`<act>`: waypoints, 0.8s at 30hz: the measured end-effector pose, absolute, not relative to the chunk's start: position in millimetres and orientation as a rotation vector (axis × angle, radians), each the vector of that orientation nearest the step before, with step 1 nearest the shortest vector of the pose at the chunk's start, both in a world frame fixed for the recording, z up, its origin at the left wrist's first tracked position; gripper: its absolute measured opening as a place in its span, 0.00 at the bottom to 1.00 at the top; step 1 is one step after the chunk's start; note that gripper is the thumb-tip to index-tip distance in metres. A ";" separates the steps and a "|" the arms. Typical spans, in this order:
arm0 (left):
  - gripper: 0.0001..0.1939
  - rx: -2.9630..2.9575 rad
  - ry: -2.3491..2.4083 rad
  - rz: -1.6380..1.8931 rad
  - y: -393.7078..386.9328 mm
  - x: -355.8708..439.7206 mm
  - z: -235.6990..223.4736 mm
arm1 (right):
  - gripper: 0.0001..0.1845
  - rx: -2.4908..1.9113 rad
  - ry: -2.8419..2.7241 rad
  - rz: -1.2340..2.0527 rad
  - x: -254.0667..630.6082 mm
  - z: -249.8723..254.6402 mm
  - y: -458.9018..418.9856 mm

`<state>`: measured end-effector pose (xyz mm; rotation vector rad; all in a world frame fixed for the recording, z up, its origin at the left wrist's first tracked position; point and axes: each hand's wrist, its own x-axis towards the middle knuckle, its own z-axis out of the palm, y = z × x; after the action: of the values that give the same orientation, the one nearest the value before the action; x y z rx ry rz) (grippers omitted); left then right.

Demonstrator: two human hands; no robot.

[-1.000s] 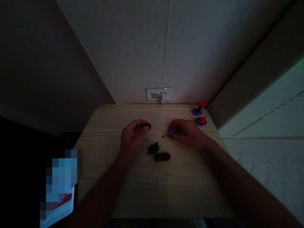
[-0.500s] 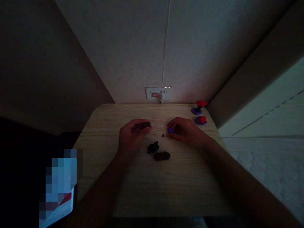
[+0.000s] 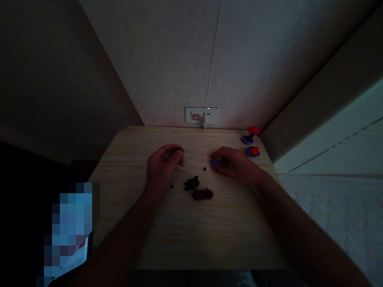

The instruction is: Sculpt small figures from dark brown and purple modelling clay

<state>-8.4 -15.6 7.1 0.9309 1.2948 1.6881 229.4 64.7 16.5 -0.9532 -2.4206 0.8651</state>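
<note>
My left hand [image 3: 163, 167] is closed round a dark brown lump of modelling clay [image 3: 180, 150], pressed under the thumb and mostly hidden by the fingers. On the right, my right hand [image 3: 235, 164] curls its thumb and fingers about a small purple lump of modelling clay [image 3: 214, 162] close to the tabletop. Between and below the hands lies a black, jagged clay piece [image 3: 192, 183]. Just nearer to me is a long brown clay piece [image 3: 202, 194]. One tiny dark crumb [image 3: 204, 169] rests left of the right hand, another [image 3: 172, 186] beside my left wrist.
At the back right of the wooden table [image 3: 167, 239] stands a red flower shape on a purple base [image 3: 247, 140]. A second red shape sits in a purple piece [image 3: 253, 151] in front of it. A wall socket [image 3: 201, 116] holds a plug. A lit, blurred-out screen [image 3: 74, 223] is at lower left.
My left hand has shifted slightly left and turned the brown lump, which is now more covered by the thumb. The right hand stays around the purple lump. The camera view has tilted a little.
</note>
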 end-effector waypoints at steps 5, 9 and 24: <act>0.16 1.018 1.300 1.625 -18.2 -6.7 7.0 | 0.19 -0.973 -2.211 1.119 226.6 18.7 63.0; 0.17 1.135 1.262 1.475 -22.5 -1.4 9.9 | 0.20 -0.869 -1.942 1.377 218.4 23.0 54.3; 0.15 1.053 1.216 1.470 -24.5 2.4 14.3 | 0.19 -0.769 -1.772 1.230 197.9 20.1 29.3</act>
<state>2.4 -24.5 14.3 1.0527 1.2163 1.4697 197.9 29.3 20.1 -0.7689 -1.7720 1.2304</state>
